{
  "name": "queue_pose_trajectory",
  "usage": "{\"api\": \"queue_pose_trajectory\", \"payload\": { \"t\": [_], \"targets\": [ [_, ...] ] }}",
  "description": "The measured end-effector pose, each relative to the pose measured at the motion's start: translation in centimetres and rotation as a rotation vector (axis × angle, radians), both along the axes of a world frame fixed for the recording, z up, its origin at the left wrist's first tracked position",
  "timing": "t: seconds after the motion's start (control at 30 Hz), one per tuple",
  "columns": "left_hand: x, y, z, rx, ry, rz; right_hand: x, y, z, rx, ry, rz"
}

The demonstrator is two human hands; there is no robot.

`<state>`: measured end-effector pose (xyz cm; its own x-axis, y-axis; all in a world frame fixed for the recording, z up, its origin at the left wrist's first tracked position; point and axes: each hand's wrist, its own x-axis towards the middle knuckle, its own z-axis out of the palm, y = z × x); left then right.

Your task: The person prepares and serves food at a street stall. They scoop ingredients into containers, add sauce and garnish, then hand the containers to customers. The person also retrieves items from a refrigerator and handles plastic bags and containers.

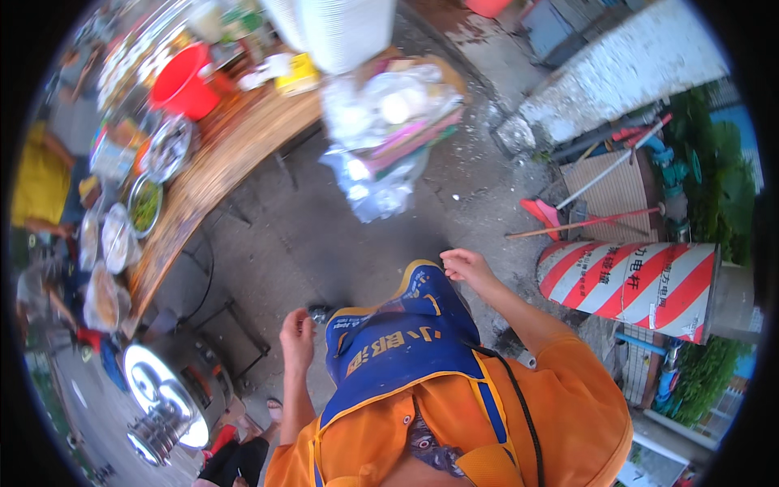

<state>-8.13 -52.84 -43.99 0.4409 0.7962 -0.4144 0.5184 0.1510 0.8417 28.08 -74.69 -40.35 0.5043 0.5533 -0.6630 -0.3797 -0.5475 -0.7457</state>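
Observation:
My left hand (298, 335) hangs at the left of the blue apron (414, 359), its fingers loosely curled, and nothing shows in it. On the other side, my right hand (464, 266) is held out beside the apron's hem with its fingers bent together; whether something small is between them cannot be told. Ahead stands a wooden table (243, 146) with a red plastic bucket (185, 82), a metal bowl of greens (145, 204) and a metal bowl with unclear contents (170, 149). Clear plastic bags (389, 109) lie over a stack beside the table's end.
A round metal cooker (167, 395) stands at the lower left, near a seated person's leg. People stand beyond the table. At right are a red-and-white striped pole guard (627, 286), a broom (541, 213) and a low concrete wall (621, 73). White stacked containers (344, 30) rise ahead.

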Motion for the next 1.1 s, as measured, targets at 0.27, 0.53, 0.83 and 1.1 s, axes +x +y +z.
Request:
{"api": "queue_pose_trajectory", "payload": {
  "t": [0.27,0.53,0.83,1.1],
  "targets": [
    [33.1,-12.0,3.4,0.078,-0.041,-0.684,20.1,-15.9,-2.4,0.084,0.109,-0.236],
    [52.3,-10.0,7.3,-0.243,-0.084,-0.523,43.7,-0.3,-0.4,0.328,0.056,-0.035],
    [85.8,5.6,7.3,-0.296,-0.27,-0.447,76.8,18.1,-3.2,0.01,-0.117,0.0],
    [108.0,23.2,17.5,-0.309,-0.278,-0.318,98.6,19.4,-9.2,-0.353,-0.598,-0.102]
  ]
}}
